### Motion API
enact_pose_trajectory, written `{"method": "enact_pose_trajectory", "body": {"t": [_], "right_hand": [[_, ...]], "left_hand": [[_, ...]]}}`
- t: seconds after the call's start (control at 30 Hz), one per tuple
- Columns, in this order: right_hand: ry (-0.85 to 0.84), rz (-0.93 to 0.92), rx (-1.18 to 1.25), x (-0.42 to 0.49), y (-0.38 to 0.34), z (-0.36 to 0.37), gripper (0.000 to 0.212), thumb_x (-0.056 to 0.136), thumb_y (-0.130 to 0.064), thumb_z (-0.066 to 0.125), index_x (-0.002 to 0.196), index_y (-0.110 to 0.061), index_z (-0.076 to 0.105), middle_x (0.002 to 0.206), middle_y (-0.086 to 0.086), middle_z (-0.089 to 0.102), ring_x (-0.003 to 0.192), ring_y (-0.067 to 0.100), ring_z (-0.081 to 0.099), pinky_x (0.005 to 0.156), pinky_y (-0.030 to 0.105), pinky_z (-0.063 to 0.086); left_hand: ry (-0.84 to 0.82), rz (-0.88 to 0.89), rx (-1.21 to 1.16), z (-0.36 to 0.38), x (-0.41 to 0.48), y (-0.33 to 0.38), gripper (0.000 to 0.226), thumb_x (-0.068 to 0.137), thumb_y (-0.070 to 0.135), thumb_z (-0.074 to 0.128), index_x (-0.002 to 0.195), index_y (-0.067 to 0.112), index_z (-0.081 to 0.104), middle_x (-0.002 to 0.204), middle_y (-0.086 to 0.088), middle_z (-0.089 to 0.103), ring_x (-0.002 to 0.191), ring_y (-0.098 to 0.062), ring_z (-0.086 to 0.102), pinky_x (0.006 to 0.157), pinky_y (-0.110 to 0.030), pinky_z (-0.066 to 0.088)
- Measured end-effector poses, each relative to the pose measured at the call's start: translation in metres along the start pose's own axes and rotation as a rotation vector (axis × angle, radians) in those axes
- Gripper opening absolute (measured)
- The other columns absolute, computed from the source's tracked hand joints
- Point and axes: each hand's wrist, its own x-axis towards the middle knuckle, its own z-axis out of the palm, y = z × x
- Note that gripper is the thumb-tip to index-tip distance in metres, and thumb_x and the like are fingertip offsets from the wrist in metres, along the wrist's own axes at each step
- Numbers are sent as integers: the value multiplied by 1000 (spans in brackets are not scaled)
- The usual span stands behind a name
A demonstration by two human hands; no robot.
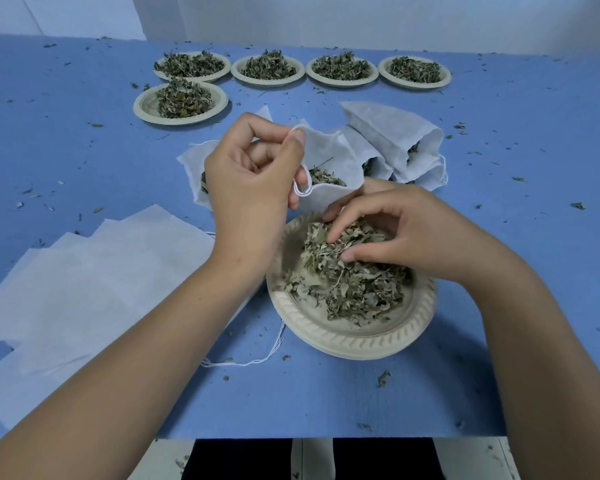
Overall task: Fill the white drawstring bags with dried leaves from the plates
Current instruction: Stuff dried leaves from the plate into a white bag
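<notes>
A beige plate [340, 332] heaped with dried leaves [354, 289] sits in front of me. My right hand [402, 233] curls over the top of the pile, its fingers closed around a clump of leaves. Just behind the plate stands an open white drawstring bag [326, 157] with some leaves inside. My left hand [253, 181] pinches its rim and drawstring loop, holding the mouth open.
Filled white bags [395, 140] lie behind on the right, another [194, 171] on the left. Flat empty bags [84, 282] are stacked at the near left. Several more leaf plates [267, 68] line the far side. Leaf crumbs litter the blue table [516, 168].
</notes>
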Motion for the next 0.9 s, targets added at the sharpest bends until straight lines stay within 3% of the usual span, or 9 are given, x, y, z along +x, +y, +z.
{"method": "enact_pose_trajectory", "body": {"t": [0.1,0.2,0.37,0.43,0.57,0.67,0.73,0.9], "right_hand": [[-18,0,19,-1,1,-3,21,77,-3,77,93,-16,75,102,4,64,105,17,62,98,41,48],[-10,-9,-7,-2,2,-5,17,78,-6,77,92,-17,75,95,-2,68,98,16,64,92,43,49],[98,-74,122,-5,1,-11,13,75,-10,77,87,-14,73,85,-4,72,85,10,67,82,26,53],[186,-163,238,-6,-2,-12,15,73,-9,75,87,-12,71,83,-6,72,78,6,66,74,15,50],[436,-271,351,-1,-5,-4,21,71,-10,75,89,-15,67,79,-12,71,71,2,64,69,14,50],[567,-269,286,5,-5,9,28,75,2,75,91,-20,67,79,-13,70,75,2,64,72,17,51],[631,-251,207,7,-2,14,25,78,2,75,90,-20,68,83,-10,70,77,4,64,74,20,50],[666,-352,-319,10,6,21,19,76,6,70,92,-4,72,89,4,70,84,16,64,78,20,48]], "left_hand": [[5,8,8,0,1,-1,24,92,5,61,72,18,53,44,10,54,39,-5,45,40,-19,39],[-2,0,-2,0,0,-1,24,91,5,61,73,18,54,44,10,54,39,-6,45,41,-20,39],[-37,-32,16,-2,1,-2,23,92,6,62,73,16,55,44,8,54,39,-9,44,42,-20,39],[-76,-70,31,-1,1,-3,22,92,5,62,73,13,55,45,6,55,38,-9,43,42,-21,39],[-140,-84,89,3,-3,-3,21,92,3,63,73,12,56,46,7,56,39,-6,44,44,-18,40],[-168,-70,91,5,-6,-3,20,91,5,65,74,12,57,53,-5,58,41,-12,46,44,-21,41],[-164,-65,92,5,-6,-3,20,91,5,65,74,13,58,51,-1,58,37,-7,46,38,-17,38],[-231,-30,85,5,-9,-4,20,92,3,64,76,13,57,47,5,57,36,-5,46,39,-15,38]]}}
